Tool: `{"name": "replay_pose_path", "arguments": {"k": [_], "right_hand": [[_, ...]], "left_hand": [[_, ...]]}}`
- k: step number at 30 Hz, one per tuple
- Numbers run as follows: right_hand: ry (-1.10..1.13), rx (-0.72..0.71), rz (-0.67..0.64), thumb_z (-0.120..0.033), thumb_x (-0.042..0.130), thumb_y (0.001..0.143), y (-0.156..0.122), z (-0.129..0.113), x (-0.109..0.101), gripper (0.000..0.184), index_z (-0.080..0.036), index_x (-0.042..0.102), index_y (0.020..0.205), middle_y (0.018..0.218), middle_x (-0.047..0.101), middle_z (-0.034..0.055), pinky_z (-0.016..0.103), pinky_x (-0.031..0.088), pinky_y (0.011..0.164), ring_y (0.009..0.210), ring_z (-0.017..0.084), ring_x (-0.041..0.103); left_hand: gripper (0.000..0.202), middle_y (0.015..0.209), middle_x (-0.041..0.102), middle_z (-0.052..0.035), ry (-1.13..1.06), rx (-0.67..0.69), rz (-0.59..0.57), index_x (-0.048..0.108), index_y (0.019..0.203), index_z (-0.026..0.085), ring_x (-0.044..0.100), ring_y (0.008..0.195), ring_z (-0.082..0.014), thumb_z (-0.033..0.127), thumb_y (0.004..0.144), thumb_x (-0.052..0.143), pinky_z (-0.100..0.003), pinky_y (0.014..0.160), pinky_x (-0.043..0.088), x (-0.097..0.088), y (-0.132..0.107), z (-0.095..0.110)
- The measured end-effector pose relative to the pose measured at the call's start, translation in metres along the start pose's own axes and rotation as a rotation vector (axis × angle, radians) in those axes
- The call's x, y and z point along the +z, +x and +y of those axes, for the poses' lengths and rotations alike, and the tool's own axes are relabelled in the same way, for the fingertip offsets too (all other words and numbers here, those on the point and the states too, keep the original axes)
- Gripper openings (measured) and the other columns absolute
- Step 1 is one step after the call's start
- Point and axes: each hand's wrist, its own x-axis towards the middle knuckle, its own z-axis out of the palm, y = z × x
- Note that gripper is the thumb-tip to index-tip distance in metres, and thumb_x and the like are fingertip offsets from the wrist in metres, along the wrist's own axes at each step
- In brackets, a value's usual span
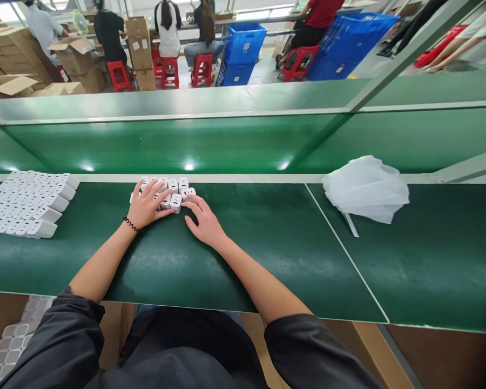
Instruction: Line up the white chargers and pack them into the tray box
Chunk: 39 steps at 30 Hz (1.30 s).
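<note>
A small group of white charger blocks with dark slots on their tops stands upright on the green bench, in about two rows. My left hand lies over the left part of the group, fingers spread, hiding several blocks beneath it. At the group's right side, my right hand has its fingers apart, and its fingertips touch or nearly touch the rightmost block. A black coiled band circles my left wrist.
Many similar white blocks stand packed together at the bench's left. White plastic bags lie at the right. Below the bench, a carton holds more white pieces. Beyond the green belt, people sit near blue crates and cartons.
</note>
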Motion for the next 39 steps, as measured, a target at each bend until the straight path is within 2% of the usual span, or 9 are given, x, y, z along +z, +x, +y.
{"name": "replay_pose_path", "arguments": {"k": [6, 12, 17, 21, 26, 30, 34, 35, 39], "right_hand": [[-0.139, 0.051, -0.05, -0.015, 0.045, 0.089, 0.005, 0.005, -0.008, 0.053, -0.023, 0.044, 0.141, 0.15, 0.041, 0.0122, 0.054, 0.042, 0.11, 0.129, 0.031, 0.047], [-0.076, 0.01, -0.023, -0.011, 0.041, 0.089, 0.004, 0.009, -0.013, 0.041, -0.023, 0.056, 0.126, 0.135, 0.053, 0.0121, 0.051, 0.045, 0.108, 0.125, 0.028, 0.05], [0.008, -0.066, -0.07, -0.009, 0.039, 0.088, 0.003, 0.008, -0.013, 0.047, -0.024, 0.049, 0.131, 0.147, 0.046, 0.0106, 0.054, 0.04, 0.113, 0.137, 0.025, 0.043], [0.008, -0.057, -0.062, -0.008, 0.039, 0.088, 0.001, 0.008, -0.011, 0.046, -0.023, 0.049, 0.131, 0.142, 0.048, 0.0121, 0.051, 0.042, 0.113, 0.135, 0.024, 0.045], [0.038, -0.089, -0.129, -0.007, 0.039, 0.087, 0.001, 0.017, -0.008, 0.051, -0.022, 0.046, 0.136, 0.152, 0.038, 0.0126, 0.051, 0.039, 0.115, 0.143, 0.024, 0.037], [-0.047, -0.07, -0.08, -0.007, 0.04, 0.088, 0.009, 0.017, -0.011, 0.05, -0.021, 0.047, 0.136, 0.15, 0.041, 0.0127, 0.05, 0.037, 0.117, 0.142, 0.023, 0.038], [-0.186, -0.053, -0.03, -0.006, 0.04, 0.09, 0.01, -0.008, -0.05, 0.047, -0.016, 0.05, 0.135, 0.153, 0.038, 0.0149, 0.048, 0.038, 0.115, 0.138, 0.025, 0.042], [-0.22, -0.058, -0.015, -0.006, 0.038, 0.091, 0.004, -0.018, -0.066, 0.047, -0.016, 0.049, 0.136, 0.153, 0.039, 0.0134, 0.047, 0.041, 0.113, 0.136, 0.024, 0.045], [-0.188, -0.081, 0.184, -0.012, 0.034, 0.098, -0.073, -0.065, -0.121, 0.042, -0.022, 0.052, 0.135, 0.142, 0.054, 0.005, 0.032, 0.045, 0.108, 0.129, 0.015, 0.052]], "left_hand": [[0.052, 0.142, 0.056, -0.0102, -0.028, 0.019, 0.001, 0.055, 0.137, 0.032, 0.049, 0.134, -0.0317, 0.055, 0.091, 0.057, -0.057, 0.118, 0.023, 0.002, 0.0, 0.006], [0.037, 0.143, 0.055, -0.0075, -0.059, 0.065, -0.05, 0.057, 0.135, 0.036, 0.05, 0.134, -0.028, 0.038, 0.098, 0.052, -0.057, 0.119, 0.023, 0.004, 0.0, 0.009], [0.051, 0.142, 0.056, -0.0084, -0.051, 0.015, 0.004, 0.054, 0.138, 0.032, 0.049, 0.134, -0.0302, 0.052, 0.091, 0.058, -0.056, 0.12, 0.02, -0.005, -0.002, -0.005], [0.063, 0.136, 0.06, -0.0107, -0.006, -0.092, 0.11, 0.058, 0.133, 0.028, 0.049, 0.133, -0.0335, 0.064, 0.082, 0.064, -0.056, 0.119, 0.021, -0.009, -0.01, -0.023], [0.06, 0.134, 0.062, -0.0102, 0.037, -0.06, 0.059, 0.059, 0.129, 0.026, 0.053, 0.128, -0.0313, 0.066, 0.084, 0.06, -0.052, 0.114, 0.029, 0.002, -0.006, -0.032], [0.062, 0.126, 0.066, -0.0078, 0.036, -0.005, 0.138, 0.055, 0.131, 0.025, 0.058, 0.122, -0.0306, 0.061, 0.083, 0.066, -0.055, 0.115, 0.029, 0.003, -0.005, -0.042], [0.082, 0.14, 0.058, 0.0044, -0.077, 0.088, 0.281, 0.037, 0.147, 0.038, 0.057, 0.123, -0.036, 0.051, 0.075, 0.075, -0.069, 0.112, 0.028, -0.009, -0.009, -0.051], [0.086, 0.148, 0.049, 0.0089, -0.11, 0.112, 0.217, 0.031, 0.149, 0.043, 0.053, 0.129, -0.0373, 0.047, 0.075, 0.075, -0.07, 0.113, 0.027, -0.012, -0.008, -0.05], [0.081, 0.15, 0.037, 0.0257, -0.181, 0.161, 0.191, 0.032, 0.145, 0.056, 0.05, 0.133, -0.0344, 0.043, 0.074, 0.07, -0.063, 0.116, 0.034, -0.023, 0.002, -0.017]]}}
